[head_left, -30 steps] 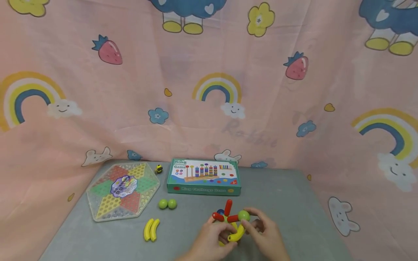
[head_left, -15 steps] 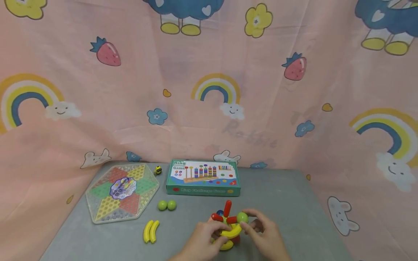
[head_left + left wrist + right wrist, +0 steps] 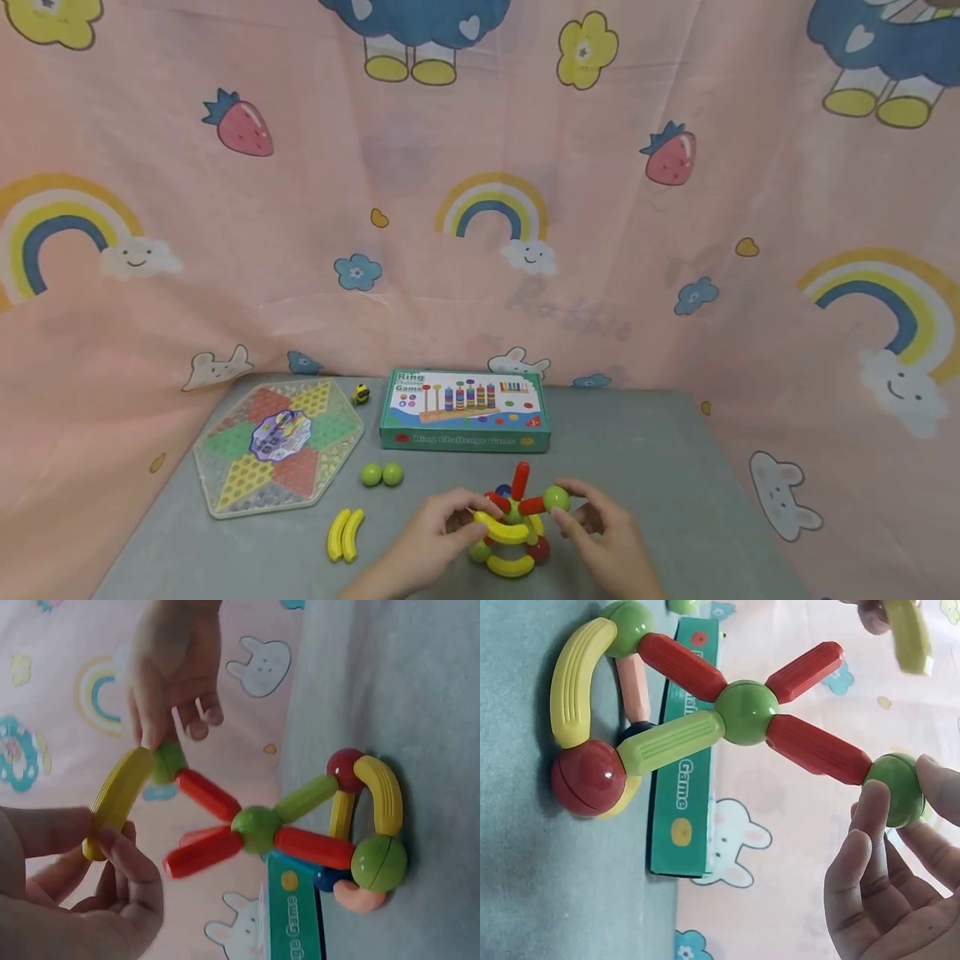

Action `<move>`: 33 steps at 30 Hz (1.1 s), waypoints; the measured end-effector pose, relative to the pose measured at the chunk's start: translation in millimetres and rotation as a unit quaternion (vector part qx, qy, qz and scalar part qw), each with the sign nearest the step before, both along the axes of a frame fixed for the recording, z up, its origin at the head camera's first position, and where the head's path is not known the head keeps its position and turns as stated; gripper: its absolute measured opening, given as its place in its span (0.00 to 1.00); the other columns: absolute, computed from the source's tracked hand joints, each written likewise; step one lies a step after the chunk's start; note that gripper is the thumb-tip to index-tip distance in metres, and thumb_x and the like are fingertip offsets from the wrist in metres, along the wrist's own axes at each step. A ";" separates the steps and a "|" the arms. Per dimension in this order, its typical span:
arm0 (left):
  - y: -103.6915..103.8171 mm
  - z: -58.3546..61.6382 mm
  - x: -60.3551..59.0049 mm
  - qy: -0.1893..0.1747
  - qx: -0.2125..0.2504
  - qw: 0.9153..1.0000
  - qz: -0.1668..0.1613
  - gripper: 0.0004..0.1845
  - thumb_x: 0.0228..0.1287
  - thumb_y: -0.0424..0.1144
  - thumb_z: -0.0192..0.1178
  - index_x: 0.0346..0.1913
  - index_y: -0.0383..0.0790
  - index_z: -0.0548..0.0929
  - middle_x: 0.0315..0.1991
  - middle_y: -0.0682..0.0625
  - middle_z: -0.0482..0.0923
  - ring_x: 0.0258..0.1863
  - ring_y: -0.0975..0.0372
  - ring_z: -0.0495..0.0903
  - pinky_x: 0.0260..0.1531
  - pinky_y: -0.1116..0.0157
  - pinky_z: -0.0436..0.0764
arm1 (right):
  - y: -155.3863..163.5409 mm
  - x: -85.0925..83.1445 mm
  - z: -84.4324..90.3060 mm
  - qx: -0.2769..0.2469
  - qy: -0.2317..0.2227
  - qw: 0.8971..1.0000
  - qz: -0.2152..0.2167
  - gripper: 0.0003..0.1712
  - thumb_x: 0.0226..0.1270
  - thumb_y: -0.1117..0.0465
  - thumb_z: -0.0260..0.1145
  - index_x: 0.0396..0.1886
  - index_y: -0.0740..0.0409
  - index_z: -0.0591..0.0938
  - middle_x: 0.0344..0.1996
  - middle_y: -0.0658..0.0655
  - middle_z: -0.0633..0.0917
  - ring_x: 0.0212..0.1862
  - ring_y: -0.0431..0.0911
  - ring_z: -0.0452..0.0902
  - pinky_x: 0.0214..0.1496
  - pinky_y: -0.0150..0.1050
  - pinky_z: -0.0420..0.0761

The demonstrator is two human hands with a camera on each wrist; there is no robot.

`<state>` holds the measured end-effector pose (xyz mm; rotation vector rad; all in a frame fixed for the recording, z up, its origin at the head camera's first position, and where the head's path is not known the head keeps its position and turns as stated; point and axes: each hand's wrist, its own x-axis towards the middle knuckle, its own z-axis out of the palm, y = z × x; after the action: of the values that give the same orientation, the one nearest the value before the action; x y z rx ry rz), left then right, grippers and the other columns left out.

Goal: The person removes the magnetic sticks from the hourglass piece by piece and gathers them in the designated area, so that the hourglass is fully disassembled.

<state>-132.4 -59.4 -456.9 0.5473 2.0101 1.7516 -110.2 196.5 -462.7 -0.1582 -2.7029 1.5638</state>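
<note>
Near the front edge of the grey table (image 3: 645,450), a toy structure of rods and balls (image 3: 517,525) is stood on its curved base. A curved yellow piece (image 3: 501,531) is pinched between the thumb and fingers of the left hand (image 3: 420,546) and is held against the structure's upper part. A green ball (image 3: 557,498) at the tip of a red rod (image 3: 532,504) is pinched by the fingertips of the right hand (image 3: 607,542); the left wrist view shows the yellow piece's far end touching this ball. Further left, two yellow curved pieces (image 3: 343,535) are laid side by side, and beyond them two green balls (image 3: 382,475) are set touching. Toward the back edge, a green game box (image 3: 465,410) is placed centrally, with a hexagonal checkers board (image 3: 276,442) at the left back corner.
</note>
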 end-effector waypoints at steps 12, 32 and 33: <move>-35.9 -7.3 -19.2 -0.101 0.060 0.982 0.146 0.21 0.73 0.37 0.60 0.61 0.30 0.70 0.53 0.42 0.78 0.48 0.60 0.82 0.51 0.58 0.84 | -0.1 -0.3 0.6 -0.001 -0.004 1.000 0.002 0.19 0.67 0.58 0.71 0.57 0.51 0.83 0.30 0.50 0.84 0.28 0.41 0.78 0.30 0.33 0.78; -64.4 -79.7 -35.9 0.012 -0.221 0.968 0.118 0.09 0.65 0.30 0.64 0.47 0.35 0.83 0.39 0.49 0.82 0.36 0.61 0.79 0.35 0.61 0.81 | 0.9 -0.9 -0.8 0.008 -0.004 1.000 0.005 0.20 0.66 0.56 0.72 0.57 0.49 0.83 0.35 0.49 0.84 0.28 0.41 0.79 0.31 0.34 0.79; -63.2 -80.8 -35.7 0.024 -0.234 0.965 0.119 0.09 0.64 0.30 0.65 0.47 0.35 0.83 0.40 0.49 0.82 0.35 0.62 0.80 0.35 0.61 0.81 | 1.1 -0.9 -0.7 0.007 -0.004 1.000 0.004 0.20 0.66 0.56 0.72 0.57 0.49 0.83 0.36 0.49 0.84 0.28 0.41 0.79 0.32 0.34 0.79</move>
<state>-168.1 -122.6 -537.7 0.2017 2.4991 1.3134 -111.1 197.6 -463.4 -0.1539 -2.7227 1.5503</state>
